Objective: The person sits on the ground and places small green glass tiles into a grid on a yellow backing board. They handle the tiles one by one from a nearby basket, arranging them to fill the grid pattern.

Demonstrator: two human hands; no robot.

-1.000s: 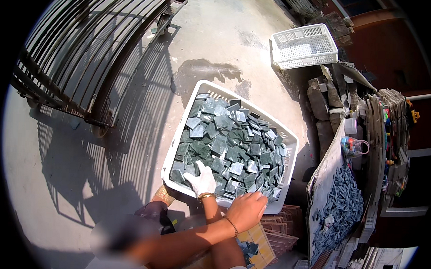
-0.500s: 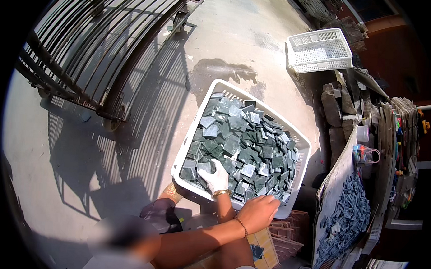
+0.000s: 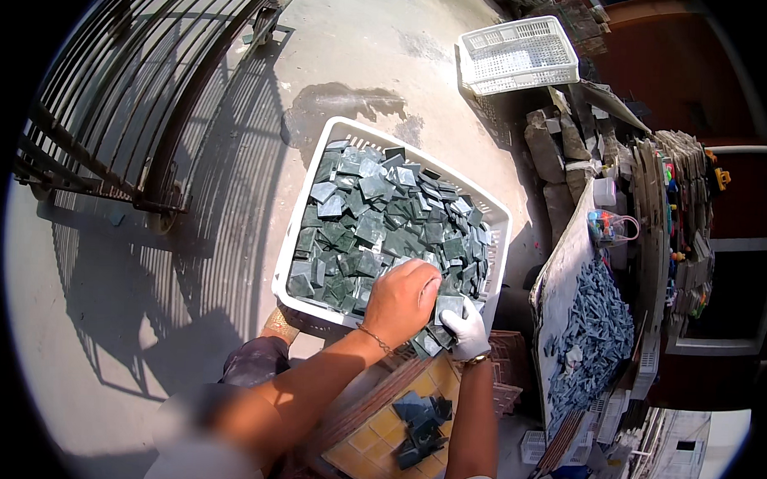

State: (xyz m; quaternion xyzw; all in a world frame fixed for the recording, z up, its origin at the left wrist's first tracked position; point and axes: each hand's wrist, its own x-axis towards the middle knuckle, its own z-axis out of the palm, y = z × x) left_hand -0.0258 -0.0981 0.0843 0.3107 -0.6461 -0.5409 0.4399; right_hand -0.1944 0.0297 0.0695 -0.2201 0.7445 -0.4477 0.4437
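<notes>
A white plastic crate (image 3: 503, 244) is heaped with small square dark-green stone tiles (image 3: 371, 226). Over its near edge, my bare left hand (image 3: 402, 299) is closed, its fingers curled under and mostly hidden; I cannot make out what they hold. Close on its right, my right hand (image 3: 469, 331), in a white glove, grips a green tile (image 3: 450, 307) between thumb and fingers. More tiles (image 3: 433, 338) show just under the two hands at the crate's near side. Below, a small pile of dark tiles (image 3: 422, 428) lies on a yellow squared panel (image 3: 377, 429).
An open white crate (image 3: 517, 54) stands at the far right. On the right, a board (image 3: 558, 309) carries a heap of grey-blue stone pieces (image 3: 595, 340), beside stacked slabs (image 3: 667, 216) and a clear bag (image 3: 612, 228). A dark metal rack (image 3: 152, 88) occupies the far left.
My gloved right hand has left the tiles at the crate's near left and moved right, now gripping a tile. My left hand has shifted left, so my forearms are uncrossed. The view has turned right.
</notes>
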